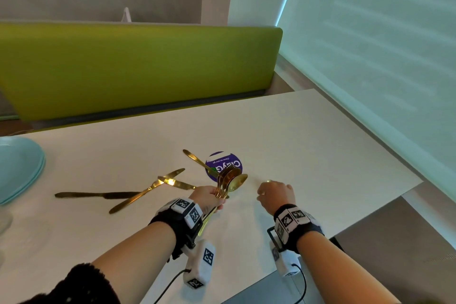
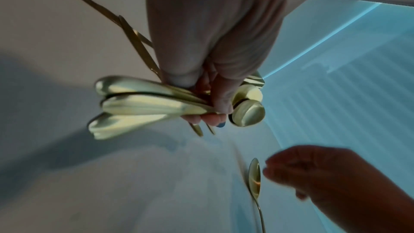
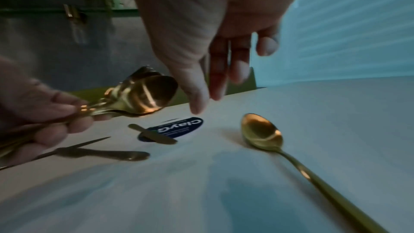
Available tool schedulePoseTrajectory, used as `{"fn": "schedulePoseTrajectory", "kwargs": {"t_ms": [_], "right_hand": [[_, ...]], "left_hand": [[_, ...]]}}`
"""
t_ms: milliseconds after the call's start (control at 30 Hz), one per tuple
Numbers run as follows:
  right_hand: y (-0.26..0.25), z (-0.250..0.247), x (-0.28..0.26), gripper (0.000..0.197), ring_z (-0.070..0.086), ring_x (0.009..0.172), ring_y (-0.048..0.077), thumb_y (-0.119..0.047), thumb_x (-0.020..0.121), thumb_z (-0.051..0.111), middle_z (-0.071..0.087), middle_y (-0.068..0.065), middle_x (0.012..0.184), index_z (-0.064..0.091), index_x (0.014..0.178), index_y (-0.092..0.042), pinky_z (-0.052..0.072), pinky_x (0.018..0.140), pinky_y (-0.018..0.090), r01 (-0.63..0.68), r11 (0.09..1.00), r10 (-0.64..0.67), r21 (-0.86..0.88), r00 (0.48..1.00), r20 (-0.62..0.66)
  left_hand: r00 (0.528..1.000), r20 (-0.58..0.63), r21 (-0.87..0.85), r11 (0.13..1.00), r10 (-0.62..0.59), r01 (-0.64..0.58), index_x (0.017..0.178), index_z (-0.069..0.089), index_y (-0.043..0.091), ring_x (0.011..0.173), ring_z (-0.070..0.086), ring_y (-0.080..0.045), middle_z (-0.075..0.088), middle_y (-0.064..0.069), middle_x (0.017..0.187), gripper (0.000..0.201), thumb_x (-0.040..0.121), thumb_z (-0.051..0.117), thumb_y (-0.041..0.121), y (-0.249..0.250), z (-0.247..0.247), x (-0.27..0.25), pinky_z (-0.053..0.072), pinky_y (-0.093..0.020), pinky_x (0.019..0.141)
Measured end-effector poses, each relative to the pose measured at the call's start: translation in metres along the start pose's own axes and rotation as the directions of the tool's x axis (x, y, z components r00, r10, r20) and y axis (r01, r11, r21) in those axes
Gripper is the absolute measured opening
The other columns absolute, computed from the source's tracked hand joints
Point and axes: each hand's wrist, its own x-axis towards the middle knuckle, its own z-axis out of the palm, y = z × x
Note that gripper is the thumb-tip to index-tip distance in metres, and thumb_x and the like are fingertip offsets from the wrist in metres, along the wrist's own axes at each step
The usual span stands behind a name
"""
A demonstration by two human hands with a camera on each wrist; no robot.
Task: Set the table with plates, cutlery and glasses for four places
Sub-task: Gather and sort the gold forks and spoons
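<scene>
Nearest the camera: two forearms, each strapped with a black wrist band carrying white marker blocks [image 1: 185, 210].

Left hand [image 1: 208, 196]: clenched round a bundle of gold metal spoons and forks [image 1: 230, 181], handles gripped in the fist, bowls fanned upward above the worktop.

Right hand [image 3: 210, 45]: released, fingers loose and pointing down, holding nothing; it hangs just above a single gold metal spoon [image 3: 263, 133] that lies flat on the worktop, bowl up.

Loose gold metal table knives [image 1: 138, 192]: several, crossed over one another, left of the bundle. One further gold piece [image 1: 197, 160] lies with its end on a round purple and white sticker [image 1: 228, 164].

Stack of pale blue round plates [image 1: 19, 170]: far left edge of the worktop, well apart from the cutlery. No plate is laid at any place yet; a clear object at the left edge is too cropped to identify.

Risks, as judged:
- Bundle held by the handles only; smooth pieces may slide out and clatter if the grip slackens.
- Crossed knives may drag each other when one is lifted.
- Single spoon lies near the worktop's right edge; a careless sweep could push it off.

Surface: plain white matt worktop [image 1: 308, 131], rectangular.

Room: olive-green upholstered bench back [image 1: 138, 66] behind it, grey wall, pale translucent blind [image 1: 370, 32] at right.
</scene>
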Motion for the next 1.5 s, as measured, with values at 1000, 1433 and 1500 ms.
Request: {"fn": "schedulePoseTrajectory", "kwargs": {"t_ms": [1000, 1433, 1500], "right_hand": [[-0.056, -0.009, -0.023, 0.011, 0.058, 0.051, 0.007, -0.012, 0.088, 0.065, 0.062, 0.002, 0.067, 0.06, 0.077, -0.012, 0.047, 0.048, 0.017, -0.294, 0.406, -0.124, 0.865, 0.92, 0.371], [-0.19, 0.017, -0.104, 0.015, 0.051, 0.04, 0.006, -0.008, 0.087, 0.065, 0.066, 0.004, 0.067, 0.058, 0.074, -0.011, 0.039, 0.041, 0.017, -0.263, 0.375, -0.139, 0.889, 0.932, 0.335], [-0.209, 0.024, -0.117, 0.016, 0.047, 0.037, 0.006, -0.008, 0.086, 0.066, 0.065, 0.004, 0.066, 0.058, 0.073, -0.01, 0.035, 0.039, 0.017, -0.264, 0.381, -0.13, 0.886, 0.933, 0.335]], "left_hand": [[1.0, -0.027, -0.261, 0.965, -0.005, -0.003, 0.079, 0.063, 0.012, 0.084, 0.062, -0.022, 0.065, -0.004, 0.075, 0.009, 0.085, 0.065, 0.006, -0.014, -0.03, -0.019, 0.049, -0.038, 0.09], [0.995, 0.095, -0.352, 0.936, 0.033, 0.003, 0.084, 0.061, 0.011, 0.063, 0.064, -0.017, 0.064, -0.007, 0.074, 0.013, 0.09, 0.056, 0.001, -0.074, -0.128, -0.105, 0.052, -0.03, 0.059], [0.994, 0.106, -0.342, 0.94, 0.026, 0.012, 0.083, 0.06, 0.011, 0.064, 0.063, -0.017, 0.063, -0.006, 0.074, 0.013, 0.09, 0.056, 0.001, -0.088, -0.145, -0.117, 0.053, -0.03, 0.063]]}}
